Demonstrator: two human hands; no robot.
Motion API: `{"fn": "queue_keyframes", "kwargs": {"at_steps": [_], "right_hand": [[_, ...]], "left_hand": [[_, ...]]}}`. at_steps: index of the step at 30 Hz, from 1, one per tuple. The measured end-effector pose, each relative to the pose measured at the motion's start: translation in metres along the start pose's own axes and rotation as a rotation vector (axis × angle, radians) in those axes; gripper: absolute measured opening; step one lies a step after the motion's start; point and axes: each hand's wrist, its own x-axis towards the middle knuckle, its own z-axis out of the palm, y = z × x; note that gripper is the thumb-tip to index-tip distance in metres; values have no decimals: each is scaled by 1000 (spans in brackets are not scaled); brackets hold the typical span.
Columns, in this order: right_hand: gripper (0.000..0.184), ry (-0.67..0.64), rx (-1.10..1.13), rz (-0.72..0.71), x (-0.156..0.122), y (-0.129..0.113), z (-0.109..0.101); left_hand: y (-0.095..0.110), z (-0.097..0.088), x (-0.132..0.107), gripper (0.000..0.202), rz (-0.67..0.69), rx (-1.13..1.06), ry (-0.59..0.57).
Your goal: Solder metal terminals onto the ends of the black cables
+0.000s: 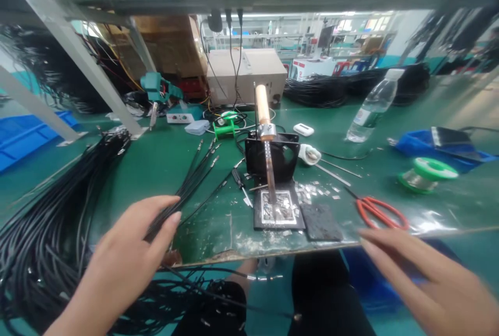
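Head view: the left hand (128,253) lies with fingers nearly straight over a small bunch of thin black cables (187,185) near the front edge of the worktop (163,154). The fingertips rest on the bunch; whether the thumb closes under it cannot be told. The cables are slim, glossy black, with small metal tips fanning out at their far ends toward the middle of the worktop. A much larger heap of black cables (47,222) spills over the worktop's left front corner and hangs below the edge.

The right hand (429,279) hovers flat and open in front of the front edge, toward the right, holding nothing; it is blurred. Just beyond its fingertips lie red-handled scissors (380,211). At the middle of the front edge a soldering iron (265,138) with a wooden handle stands tilted in a black stand (278,209), its tip over a tray of solder scraps. A water bottle (372,107) stands further back to the right, and a green solder spool (427,172) lies near the right edge.
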Motion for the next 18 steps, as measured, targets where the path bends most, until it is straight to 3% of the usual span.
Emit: {"fn": "queue_keyframes", "kwargs": {"at_steps": [2, 3, 6, 9, 14, 18], "right_hand": [[63, -2, -18, 29, 29, -12, 6], [70, -75, -7, 58, 41, -17, 11], [69, -162, 25, 80, 63, -25, 25], [59, -194, 60, 109, 66, -23, 30], [64, -150, 94, 267, 61, -19, 32], [69, -117, 168, 357, 55, -20, 26]], "left_hand": [[10, 7, -6, 33, 64, -48, 37], [18, 10, -9, 29, 94, -71, 43], [45, 16, -22, 18, 179, -152, 49], [66, 22, -36, 13, 218, -242, 34], [78, 36, -63, 17, 271, -415, -3], [79, 55, -83, 27, 466, -412, -27]]}}
